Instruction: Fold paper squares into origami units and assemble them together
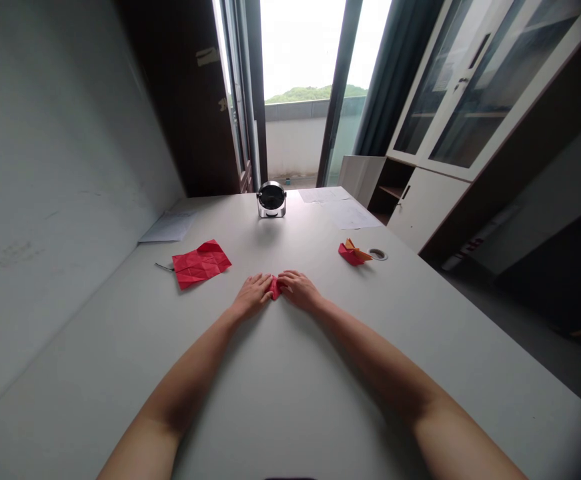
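Lying on the bench [280, 400], just below the centre of the frame, is one small piece of folded red paper [275, 289], compact and partly covered by two bare hands. Left hand [253, 295]: fingers extended and fairly flat, tips and thumb at the paper's left side. Right hand [299, 289]: fingers bent inward, tips at the paper's right side. Both touch the paper; cannot tell whether either pinches it or only presses it down. Bench top is pale, smooth, with a faint sheen. Left of centre: one red creased sheet [201, 264], matt, roughly rectangular, crossed by a grid of straight and diagonal folds, one corner raised; one thin dark strip [164, 267] projects from its left edge. Right of centre: one folded two-tone piece [354, 253], red and orange, angular with pointed flaps, and just beside it one tape roll [377, 254], ring-shaped, pale. Upper centre, at the far edge: one round black device [271, 197] in a shiny silver-coloured frame. White papers, flat and thin: at least one at the bench's far left [169, 227], at least two at its far right [355, 215], edges hard to separate. Upper right of the frame: one white cabinet [423, 157], two glazed doors above, one lower door ajar.
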{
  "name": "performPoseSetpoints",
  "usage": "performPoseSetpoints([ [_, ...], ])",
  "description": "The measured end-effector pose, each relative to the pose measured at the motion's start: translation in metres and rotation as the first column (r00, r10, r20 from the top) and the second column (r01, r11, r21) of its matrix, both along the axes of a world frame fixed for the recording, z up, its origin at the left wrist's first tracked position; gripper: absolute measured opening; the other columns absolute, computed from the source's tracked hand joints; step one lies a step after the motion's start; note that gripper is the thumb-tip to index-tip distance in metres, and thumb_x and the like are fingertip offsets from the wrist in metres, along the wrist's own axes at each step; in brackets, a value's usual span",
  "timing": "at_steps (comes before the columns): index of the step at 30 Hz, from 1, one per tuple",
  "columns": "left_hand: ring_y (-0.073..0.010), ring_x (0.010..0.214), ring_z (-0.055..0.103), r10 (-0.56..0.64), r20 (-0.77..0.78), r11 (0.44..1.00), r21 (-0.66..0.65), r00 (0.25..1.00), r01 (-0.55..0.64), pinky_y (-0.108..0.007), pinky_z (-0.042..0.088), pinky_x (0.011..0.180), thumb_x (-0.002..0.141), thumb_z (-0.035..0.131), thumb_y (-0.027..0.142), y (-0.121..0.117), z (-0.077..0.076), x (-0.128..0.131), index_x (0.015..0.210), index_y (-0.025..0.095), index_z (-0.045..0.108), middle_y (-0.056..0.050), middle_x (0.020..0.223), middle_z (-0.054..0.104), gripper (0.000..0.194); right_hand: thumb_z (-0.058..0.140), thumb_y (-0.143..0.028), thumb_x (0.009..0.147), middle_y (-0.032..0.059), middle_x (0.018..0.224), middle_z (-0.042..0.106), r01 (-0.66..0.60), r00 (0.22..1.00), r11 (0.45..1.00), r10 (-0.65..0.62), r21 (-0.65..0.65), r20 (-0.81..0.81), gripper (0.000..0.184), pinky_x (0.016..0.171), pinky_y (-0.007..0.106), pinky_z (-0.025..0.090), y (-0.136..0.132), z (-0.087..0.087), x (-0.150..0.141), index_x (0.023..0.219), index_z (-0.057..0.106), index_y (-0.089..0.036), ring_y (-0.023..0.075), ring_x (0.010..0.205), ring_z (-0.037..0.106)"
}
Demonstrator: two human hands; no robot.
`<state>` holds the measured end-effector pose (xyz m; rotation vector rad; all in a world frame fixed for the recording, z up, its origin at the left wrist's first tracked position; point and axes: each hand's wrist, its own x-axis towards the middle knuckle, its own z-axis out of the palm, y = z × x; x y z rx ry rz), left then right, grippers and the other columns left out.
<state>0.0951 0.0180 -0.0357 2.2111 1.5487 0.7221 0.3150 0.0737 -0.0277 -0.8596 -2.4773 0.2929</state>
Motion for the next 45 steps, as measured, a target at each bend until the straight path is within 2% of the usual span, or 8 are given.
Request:
performPoseSetpoints([
  [9,-0.0331,0.151,0.024,-0.099,-0.115,0.993,-0.077,0.988,0.09,-0.055,0.01,0.122,0.091,0.058,0.05,0.001,0.004,-0.006,0.152,0.031,0.041,-0.007,0.161,0.035,0.066,0.053,-0.038,0.1,0.0079,0.151,0.049,0.042,0.993,0.999,-0.038,-0.028,0.114,0.045,0.116,0.048,0.031,0.001,-0.008,0.001,0.145,0.052,-0.03,0.0302,0.144,0.037],
  [16,-0.0316,0.154,0.016,-0.136,-0.12,0.987,-0.107,0.983,0.123,-0.053,0.003,0.123,0.089,0.058,0.055,-0.001,0.004,-0.008,0.156,0.031,0.033,-0.007,0.164,0.028,0.075,0.07,-0.024,0.085,0.0074,0.139,0.059,-0.033,0.999,0.999,0.033,-0.011,-0.001,0.048,0.112,0.047,0.037,0.0,-0.002,0.004,0.132,0.063,-0.028,0.0278,0.135,0.047],
  [20,-0.0302,0.154,0.017,-0.119,-0.102,0.99,-0.089,0.988,0.11,-0.051,0.003,0.124,0.091,0.057,0.05,-0.002,0.002,-0.006,0.155,0.028,0.035,-0.008,0.164,0.029,0.072,0.072,-0.021,0.083,0.0071,0.122,0.067,-0.087,0.995,0.996,0.088,0.027,-0.04,0.032,0.105,0.041,0.043,-0.007,0.008,0.004,0.115,0.07,-0.026,0.0244,0.119,0.056],
  [27,-0.0277,0.144,0.038,-0.038,-0.044,0.999,-0.018,0.998,0.038,-0.049,0.017,0.122,0.086,0.053,0.02,-0.002,0.006,-0.001,0.149,0.024,0.043,-0.01,0.153,0.047,0.064,0.066,-0.023,0.092,0.007,0.104,0.066,-0.059,0.998,0.996,0.058,0.065,0.014,0.009,0.093,0.033,0.044,-0.008,0.012,0.002,0.1,0.071,-0.023,0.0208,0.1,0.058],
  [32,-0.0268,0.114,0.057,0.046,-0.011,0.991,0.128,0.999,-0.045,-0.041,0.042,0.105,0.084,0.059,0.02,-0.003,0.015,-0.003,0.111,0.024,0.069,-0.008,0.115,0.068,0.029,0.064,-0.021,0.094,0.0071,0.105,0.065,-0.043,0.999,0.997,0.041,0.07,0.027,0.011,0.091,0.032,0.044,-0.005,0.008,0.002,0.101,0.071,-0.023,0.0205,0.1,0.057],
  [35,-0.026,0.104,0.058,0.072,-0.035,0.986,0.156,0.997,-0.066,-0.04,0.045,0.099,0.084,0.062,0.021,-0.003,0.017,-0.005,0.093,0.024,0.072,-0.007,0.101,0.067,0.014,0.063,-0.021,0.094,0.0076,0.103,0.064,-0.014,0.999,0.997,0.01,0.074,0.045,0.011,0.089,0.031,0.045,-0.004,0.007,0.002,0.099,0.073,-0.023,0.0205,0.097,0.057],
  [40,-0.0239,0.092,0.059,0.06,-0.017,0.99,0.132,0.998,-0.058,-0.036,0.047,0.089,0.089,0.061,0.028,-0.002,0.016,-0.007,0.092,0.026,0.075,-0.006,0.087,0.066,0.014,0.062,-0.021,0.095,0.0069,0.099,0.065,0.005,0.998,0.998,-0.009,0.065,0.062,0.013,0.086,0.029,0.045,-0.002,0.005,0.002,0.098,0.074,-0.023,0.02,0.095,0.058],
  [45,-0.0248,0.096,0.06,0.067,0.039,0.987,0.145,0.997,-0.072,-0.037,0.045,0.09,0.092,0.059,0.031,-0.001,0.014,-0.007,0.092,0.026,0.076,-0.007,0.095,0.069,0.018,0.06,-0.023,0.097,0.0066,0.097,0.066,0.025,0.999,0.997,-0.028,0.067,0.043,0.014,0.081,0.029,0.045,0.0,0.003,0.001,0.093,0.074,-0.023,0.0197,0.093,0.058],
])
